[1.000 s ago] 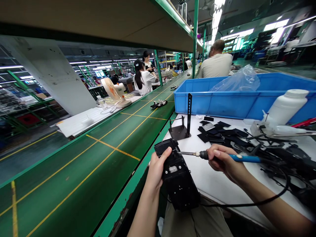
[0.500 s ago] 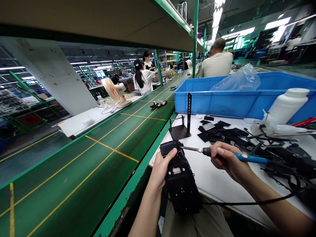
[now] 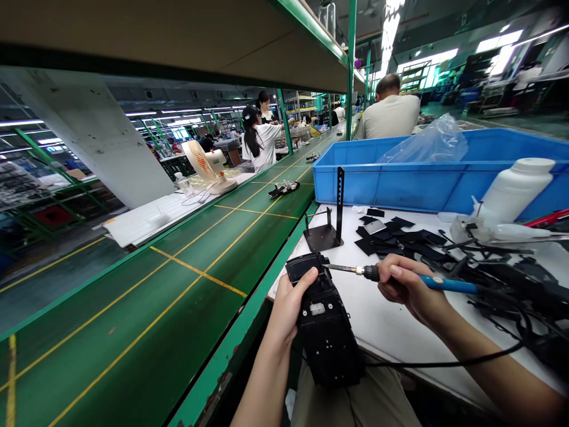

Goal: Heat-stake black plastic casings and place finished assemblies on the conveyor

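The housing (image 3: 331,350) sits at 5 o'clock in view, gripped by the left hand (image 3: 287,305), thumb on top, other fingers mostly hidden. The right hand (image 3: 409,284)'s fingers pinch an iron (image 3: 448,284), tip near the housing's 12 o'clock end. Heating there seems the step; the next move calls for steadiness. Beyond, toward 1 o'clock, lie black pieces (image 3: 398,234).

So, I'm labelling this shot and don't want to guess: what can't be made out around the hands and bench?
All in the head view:
- Left hand: most fingers are hidden behind the black unit.
- Tool: its tip is too small to tell whether it touches the unit.
- Blue bin: its front wall hides the bottom; the picture's right edge cuts it off.
- Cable: lost in dark blur at right.
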Demonstrator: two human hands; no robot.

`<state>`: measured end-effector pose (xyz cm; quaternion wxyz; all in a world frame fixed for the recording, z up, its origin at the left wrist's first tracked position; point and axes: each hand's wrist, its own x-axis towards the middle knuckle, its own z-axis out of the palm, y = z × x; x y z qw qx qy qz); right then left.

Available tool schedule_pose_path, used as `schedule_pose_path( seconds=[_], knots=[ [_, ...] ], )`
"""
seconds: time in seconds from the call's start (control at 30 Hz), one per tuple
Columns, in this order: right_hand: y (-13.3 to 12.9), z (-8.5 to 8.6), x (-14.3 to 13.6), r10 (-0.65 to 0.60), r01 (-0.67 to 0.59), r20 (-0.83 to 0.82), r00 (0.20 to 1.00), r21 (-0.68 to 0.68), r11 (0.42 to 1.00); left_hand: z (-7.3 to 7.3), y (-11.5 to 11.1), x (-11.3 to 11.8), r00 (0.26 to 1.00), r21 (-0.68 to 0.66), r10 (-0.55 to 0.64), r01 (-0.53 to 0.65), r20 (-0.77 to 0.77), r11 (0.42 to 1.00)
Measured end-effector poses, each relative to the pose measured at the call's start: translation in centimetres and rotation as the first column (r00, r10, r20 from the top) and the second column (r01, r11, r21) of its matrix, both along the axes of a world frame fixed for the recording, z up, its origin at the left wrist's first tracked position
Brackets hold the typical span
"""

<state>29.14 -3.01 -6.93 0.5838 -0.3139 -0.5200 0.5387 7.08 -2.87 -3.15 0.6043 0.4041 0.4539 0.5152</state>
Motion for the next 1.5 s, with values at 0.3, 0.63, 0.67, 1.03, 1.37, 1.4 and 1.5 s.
schedule_pose_path(
  seconds=[0.3, 0.63, 0.67, 1.03, 1.37, 1.4, 1.5],
  knots=[
    [0.0, 0.1, -0.2, -0.004, 0.004, -0.005, 1.0, -0.013, 1.0, 0.4, -0.3, 0.3, 0.999, -0.012, 0.029, -0.029, 0.016, 1.0],
    [0.0, 0.1, -0.2, 0.01, -0.012, -0.07, 0.997, -0.016, 1.0, 0.2, -0.2, 0.1, 1.0, 0.012, -0.01, 0.01, -0.012, 1.0],
    [-0.1, 0.2, -0.1, 0.014, -0.016, -0.076, 0.997, -0.022, 1.0, 0.2, -0.1, 0.2, 1.0, 0.019, -0.012, 0.013, -0.019, 1.0],
    [3.6, 1.8, -1.5, -0.222, 0.014, 0.806, 0.548, 0.256, 0.966, 3.7, -0.3, -6.6, 0.951, 0.252, 0.307, -0.3, 0.011, 0.92],
    [12.2, 1.0, -8.7, -0.289, -0.08, 0.956, -0.043, 0.285, 0.955, 6.9, -0.2, -3.4, 0.768, 0.634, 0.454, -0.081, -0.453, 0.769],
    [12.2, 1.1, -8.5, -0.281, -0.083, 0.958, -0.056, 0.276, 0.957, 7.0, -0.1, -3.0, 0.748, 0.668, 0.436, 0.013, -0.501, 0.744],
    [11.9, 1.7, -6.0, -0.25, -0.082, 0.963, -0.102, 0.242, 0.967, 7.1, 0.3, -2.0, 0.652, 0.723, 0.414, 0.314, -0.635, 0.615]
  ],
)
